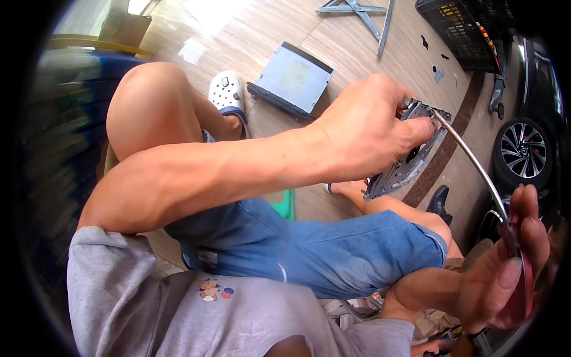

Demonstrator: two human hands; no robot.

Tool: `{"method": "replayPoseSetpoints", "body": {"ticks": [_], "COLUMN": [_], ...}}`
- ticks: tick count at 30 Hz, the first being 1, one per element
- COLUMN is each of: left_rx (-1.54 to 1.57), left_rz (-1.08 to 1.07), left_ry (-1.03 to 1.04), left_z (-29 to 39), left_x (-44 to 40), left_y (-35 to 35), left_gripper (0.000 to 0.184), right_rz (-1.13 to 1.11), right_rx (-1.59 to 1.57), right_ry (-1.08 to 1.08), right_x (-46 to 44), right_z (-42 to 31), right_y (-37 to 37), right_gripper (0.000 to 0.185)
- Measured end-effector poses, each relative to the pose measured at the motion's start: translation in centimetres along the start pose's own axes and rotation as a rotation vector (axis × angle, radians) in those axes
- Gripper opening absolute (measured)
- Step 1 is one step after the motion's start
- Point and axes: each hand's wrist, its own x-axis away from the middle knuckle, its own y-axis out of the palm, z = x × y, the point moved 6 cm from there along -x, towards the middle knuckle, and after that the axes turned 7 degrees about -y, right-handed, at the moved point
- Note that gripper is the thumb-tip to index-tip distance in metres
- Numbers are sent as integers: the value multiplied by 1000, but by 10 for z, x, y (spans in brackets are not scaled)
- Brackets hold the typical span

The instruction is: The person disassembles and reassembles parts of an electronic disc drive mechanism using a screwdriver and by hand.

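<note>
My left hand (pixel 380 128) is closed on a flat metal mechanism plate (pixel 395 178), with the thumb pressed over its upper part. The plate is tilted, has cut-outs and small parts along its edge, and is partly hidden by the fingers. My right hand (pixel 496 285) is wrapped around the dark red handle of a screwdriver (pixel 476 160). Its long metal shaft looks curved in this wide view and reaches up to the plate's top edge near my left thumb. Whether the tip sits in a screw, I cannot tell.
A silver metal box unit (pixel 294 77) lies on the tiled floor. Metal brackets (pixel 360 15), a black crate (pixel 458 30) and small loose pieces (pixel 438 75) lie farther off. A car wheel (pixel 523 149) stands at right. A green plastic piece (pixel 286 205) shows between my legs.
</note>
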Motion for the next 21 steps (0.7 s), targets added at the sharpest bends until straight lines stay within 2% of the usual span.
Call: {"method": "replayPoseSetpoints", "body": {"ticks": [3, 9, 11, 13, 17, 20, 21], "left_rx": [16, 81, 134, 143, 84, 94, 91], "left_rz": [-9, -8, -3, -18, -60, -86, -90], "left_ry": [33, 30, -68, -29, -45, -91, -113], "left_z": [3, 2, 5, 5, 6, 0, -1], "left_x": [0, -4, 0, -5, -4, -4, -4], "left_y": [1, -2, -7, -9, -8, -4, -3], "left_gripper": [27, 28, 28, 29, 30, 31, 31], "right_rz": [64, 262, 338, 323, 140, 158, 210], "right_rx": [-116, -46, -14, 8, 84, 127, 94], "right_ry": [7, -110, -89, -71, -208, -277, -232], "right_x": [4, -16, -15, -12, -11, -20, -18], "right_z": [3, 18, 19, 20, 21, 18, 19], "right_y": [-8, 12, 9, 0, -18, 1, 7], "right_gripper": [52, 39, 51, 63, 71, 75, 76]}}
